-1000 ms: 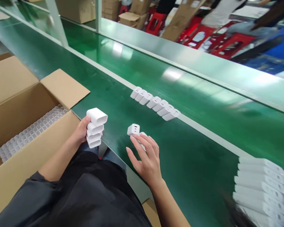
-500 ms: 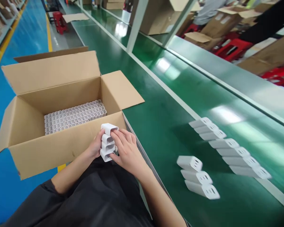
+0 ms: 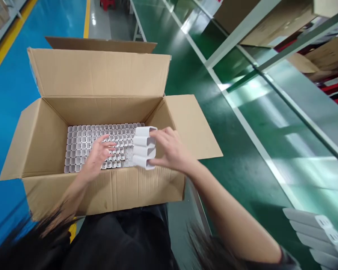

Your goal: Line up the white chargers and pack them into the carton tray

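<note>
An open cardboard box [image 3: 107, 189] holds rows of white, hollow, rounded-square pieces [image 3: 86, 139] standing on end. Over the box's right part, my right hand [image 3: 169, 148] grips a stack of white housings [image 3: 144, 146] between thumb and fingers, their open ends facing right. My left hand [image 3: 97, 157] hovers above the packed pieces with its fingers apart and nothing in them. A gap in the front rows lies left of the held stack, partly hidden by it.
More white housings [image 3: 312, 228] lie on the green work surface [image 3: 233, 180] at the lower right. Metal posts [image 3: 242, 32] rise at the upper right. A blue floor with a yellow line [image 3: 86, 18] runs beyond the box.
The view has turned left toward the box. The white stack has moved from in front of the box to over its inside. My left hand has let go of the stack and moved left.
</note>
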A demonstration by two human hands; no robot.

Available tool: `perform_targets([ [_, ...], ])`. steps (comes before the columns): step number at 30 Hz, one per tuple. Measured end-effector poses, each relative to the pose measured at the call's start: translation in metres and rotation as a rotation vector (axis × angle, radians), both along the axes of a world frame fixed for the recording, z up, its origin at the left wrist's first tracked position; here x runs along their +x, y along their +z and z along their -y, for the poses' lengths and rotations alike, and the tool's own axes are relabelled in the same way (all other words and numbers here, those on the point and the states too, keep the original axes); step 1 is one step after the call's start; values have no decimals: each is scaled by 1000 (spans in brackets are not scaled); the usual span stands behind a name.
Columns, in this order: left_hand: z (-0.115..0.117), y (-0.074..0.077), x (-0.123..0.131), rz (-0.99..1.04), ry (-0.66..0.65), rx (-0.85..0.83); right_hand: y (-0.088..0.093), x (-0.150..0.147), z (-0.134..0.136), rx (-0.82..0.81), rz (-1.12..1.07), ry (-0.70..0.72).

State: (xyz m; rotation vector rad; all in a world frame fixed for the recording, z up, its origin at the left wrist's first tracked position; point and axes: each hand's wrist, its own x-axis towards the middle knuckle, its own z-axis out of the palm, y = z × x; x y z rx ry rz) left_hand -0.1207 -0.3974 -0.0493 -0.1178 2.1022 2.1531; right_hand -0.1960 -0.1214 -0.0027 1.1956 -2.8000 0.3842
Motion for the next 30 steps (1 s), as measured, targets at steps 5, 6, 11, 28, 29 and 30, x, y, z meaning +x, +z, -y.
perform_targets([
  [5, 67, -4, -11, 91, 253, -690, -80, -90, -2, 438, 86, 344],
  [6, 68, -6, -12, 119, 207, -684, -100, -97, 3, 554, 106, 493],
  [11, 57, -7, -15, 183, 112, -709, -184, -104, 31, 679, 164, 844],
  [28, 64, -10, -23, 288, -33, -797, -195, -125, 53, 614, 130, 869],
  [29, 65, -11, -24, 276, -38, -809, -178, -122, 51, 603, 125, 833],
  [30, 67, -12, -25, 265, -46, -823, -159, -118, 48, 594, 114, 779],
])
